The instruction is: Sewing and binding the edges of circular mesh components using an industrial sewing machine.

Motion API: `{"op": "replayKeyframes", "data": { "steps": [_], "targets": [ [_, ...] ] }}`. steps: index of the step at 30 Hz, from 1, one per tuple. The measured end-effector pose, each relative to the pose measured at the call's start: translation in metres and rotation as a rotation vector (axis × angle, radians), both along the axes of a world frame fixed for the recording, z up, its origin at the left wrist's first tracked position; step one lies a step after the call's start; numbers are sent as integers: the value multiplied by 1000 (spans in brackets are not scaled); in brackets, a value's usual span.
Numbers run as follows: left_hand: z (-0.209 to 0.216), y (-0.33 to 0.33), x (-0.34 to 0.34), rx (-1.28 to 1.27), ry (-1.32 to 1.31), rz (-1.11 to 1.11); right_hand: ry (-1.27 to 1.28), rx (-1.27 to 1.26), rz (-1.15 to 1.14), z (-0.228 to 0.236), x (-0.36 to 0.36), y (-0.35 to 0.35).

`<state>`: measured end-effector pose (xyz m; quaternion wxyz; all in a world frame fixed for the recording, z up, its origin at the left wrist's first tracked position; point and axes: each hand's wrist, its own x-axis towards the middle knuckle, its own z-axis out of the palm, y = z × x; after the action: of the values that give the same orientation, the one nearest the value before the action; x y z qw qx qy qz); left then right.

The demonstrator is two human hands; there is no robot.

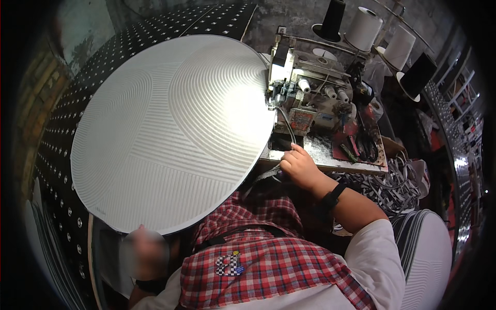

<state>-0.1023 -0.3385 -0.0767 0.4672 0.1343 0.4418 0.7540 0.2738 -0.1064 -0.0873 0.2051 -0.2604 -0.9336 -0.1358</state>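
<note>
Head view: a pale, line-patterned round mat [139, 150] lies toward nine o'clock, its two-o'clock edge at an overlock sewing machine [320, 90]. Off its four-o'clock side, the right hand [299, 166], curled nearly closed, pinches a grey strip [289, 125]; the blurred left hand [147, 253] is at half past six, spread and hold unclear.

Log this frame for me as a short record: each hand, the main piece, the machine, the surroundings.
Left hand: blurred, at the mat's lower edge; grip unclear
Right hand: closed on a thin grey strip
Main piece: large round mat, pale, curved lines
Machine: sewing machine, at the mat's right edge
Surroundings: thread spools, heaped strips, stacked mats
</note>
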Motion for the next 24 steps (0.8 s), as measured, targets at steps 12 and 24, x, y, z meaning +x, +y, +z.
{"op": "replayKeyframes", "data": {
  "steps": [12,24],
  "targets": [
    [-15,0,-13,16,88,-55,75,-594,3,-21,-5,-69],
    [-21,-5,-8,17,154,-43,88,-854,-84,-34,-8,-103]
  ]
}}
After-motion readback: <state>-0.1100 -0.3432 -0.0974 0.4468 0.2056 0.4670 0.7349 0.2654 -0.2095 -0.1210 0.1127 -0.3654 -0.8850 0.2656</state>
